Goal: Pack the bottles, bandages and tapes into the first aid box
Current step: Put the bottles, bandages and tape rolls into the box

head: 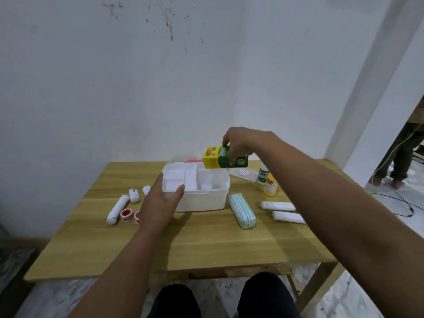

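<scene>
The white first aid box [206,198] stands open mid-table with a divided tray inside. My right hand [241,143] grips a yellow and green carton [214,158] in the air above the box's far right corner. My left hand [158,203] rests open against the box's front left corner, fingers apart. White bandage rolls [118,208] and red tape rolls [126,214] lie left of the box. A striped bandage pack [242,211] and two more bandage rolls [278,205] lie to the right. Two bottles [269,183] stand at the back right.
A white lid or flat piece [243,174] lies behind the box on the right. The wooden table [218,246] ends near my knees. A wall stands behind it. Another person's legs [399,166] and a cable on the floor are at the far right.
</scene>
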A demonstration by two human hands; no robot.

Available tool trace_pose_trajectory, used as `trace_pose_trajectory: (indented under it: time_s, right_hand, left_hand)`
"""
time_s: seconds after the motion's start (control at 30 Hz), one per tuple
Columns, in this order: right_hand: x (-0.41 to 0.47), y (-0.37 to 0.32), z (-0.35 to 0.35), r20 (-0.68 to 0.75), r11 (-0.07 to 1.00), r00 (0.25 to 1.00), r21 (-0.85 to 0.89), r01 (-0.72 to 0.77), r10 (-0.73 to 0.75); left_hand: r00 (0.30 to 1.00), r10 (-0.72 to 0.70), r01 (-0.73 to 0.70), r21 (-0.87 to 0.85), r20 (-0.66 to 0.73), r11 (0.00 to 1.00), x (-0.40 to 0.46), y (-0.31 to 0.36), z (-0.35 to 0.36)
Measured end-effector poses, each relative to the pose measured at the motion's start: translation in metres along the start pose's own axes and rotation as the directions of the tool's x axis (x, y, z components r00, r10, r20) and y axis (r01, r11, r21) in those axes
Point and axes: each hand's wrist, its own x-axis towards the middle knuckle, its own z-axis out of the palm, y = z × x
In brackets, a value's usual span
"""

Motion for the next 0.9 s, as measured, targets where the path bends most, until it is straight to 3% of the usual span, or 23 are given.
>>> trace_pose_trajectory:
  time_s: [0.1, 0.23, 0.47, 0.63, 0.9]
  right_hand:
    - [0.006, -0.024, 0.021, 0.061, 0.983, 0.996, -0.168, 0.068, -0.059]
    - [0.014, -0.044, 0.045, 0.091, 0.977, 0.991, -0.184, 0.112, -0.097]
    - [0.036, -0.054, 0.085, 0.091, 0.986, 0.982, -0.011, 0.168, -0.166]
    - [0.042, -0.052, 0.118, 0.011, 0.979, 0.983, 0.095, 0.18, -0.182]
    - [0.047, -0.053, 0.125, -0.009, 0.921, 0.977, 0.331, 0.205, -0.214]
  left_hand:
    - [1.0, -0.02, 0.02, 0.009, 0.007, 1.0, 0.002, -0.001, 0.001]
    - [0.999, -0.037, 0.036, 0.026, 0.009, 0.999, 0.002, 0.003, 0.003]
    - [0.999, -0.037, 0.038, 0.037, -0.003, 0.999, 0.002, 0.004, 0.003]
    - [1.0, -0.016, 0.016, 0.003, -0.013, 1.0, 0.0, 0.003, 0.003]
    - [1.0, -0.004, 0.004, -0.022, -0.03, 1.0, -0.001, 0.002, 0.005]
